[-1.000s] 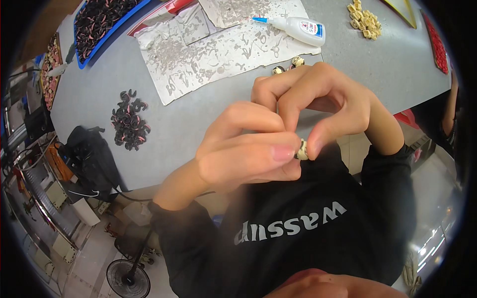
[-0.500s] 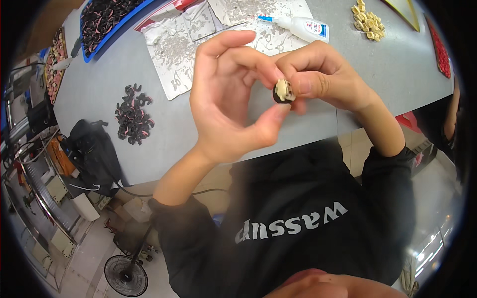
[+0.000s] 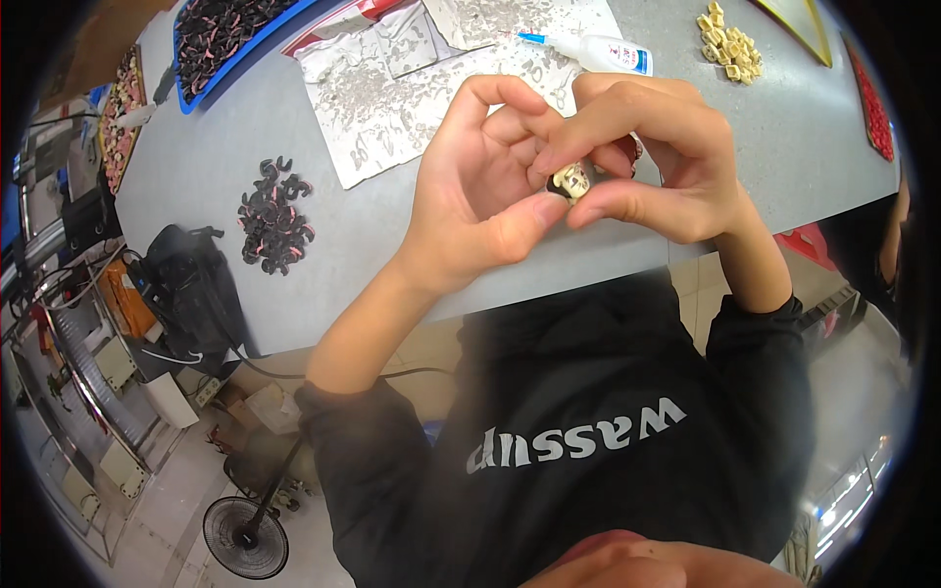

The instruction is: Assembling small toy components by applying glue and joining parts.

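Between two hands, one cream-and-black piece, one bottle beyond

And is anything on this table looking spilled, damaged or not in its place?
The flat white sheet is covered with grey marks, so it looks soiled. The white, blue-tipped plastic bottle lies on its side rather than upright.

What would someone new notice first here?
Probably the small cream and black piece held between the left hand and right hand, near the centre. Then, the pile of black and pink bits on the grey table, and the blue tray at upper left.
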The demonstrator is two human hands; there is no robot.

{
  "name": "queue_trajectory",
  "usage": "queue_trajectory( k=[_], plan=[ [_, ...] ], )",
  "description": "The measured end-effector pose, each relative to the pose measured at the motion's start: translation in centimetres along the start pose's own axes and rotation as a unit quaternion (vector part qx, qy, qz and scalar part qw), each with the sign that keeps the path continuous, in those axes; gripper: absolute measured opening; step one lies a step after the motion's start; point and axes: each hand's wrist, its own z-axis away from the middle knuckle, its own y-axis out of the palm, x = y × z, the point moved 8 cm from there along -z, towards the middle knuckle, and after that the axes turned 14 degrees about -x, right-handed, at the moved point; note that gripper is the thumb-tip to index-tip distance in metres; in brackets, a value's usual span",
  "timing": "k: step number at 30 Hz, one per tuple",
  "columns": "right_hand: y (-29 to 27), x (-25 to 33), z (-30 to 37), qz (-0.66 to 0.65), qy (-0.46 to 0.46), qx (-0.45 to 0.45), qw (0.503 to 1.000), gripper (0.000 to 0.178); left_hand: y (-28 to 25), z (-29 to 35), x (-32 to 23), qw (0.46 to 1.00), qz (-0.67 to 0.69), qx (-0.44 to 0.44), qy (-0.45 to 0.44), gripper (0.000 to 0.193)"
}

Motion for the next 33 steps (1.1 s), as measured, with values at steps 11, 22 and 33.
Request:
queue_trajectory(
  k=[11,22,33],
  plan=[
    [-1.4,-1.2,0.3,0.27,0.003,0.085,0.959,0.022,-2.6,2.8,-11.0,0.803,-0.228,-0.254,0.489,0.018],
    [-4.9,-0.4,-0.5,0.409,-0.053,-0.065,0.909,0.03,-9.7,15.0,-16.7,0.531,-0.649,-0.438,0.324,0.025],
    [-5.0,-3.1,-0.1,0.407,0.006,-0.047,0.912,0.026,-11.1,18.2,-11.8,0.452,-0.723,-0.443,0.279,0.017]
  ],
)
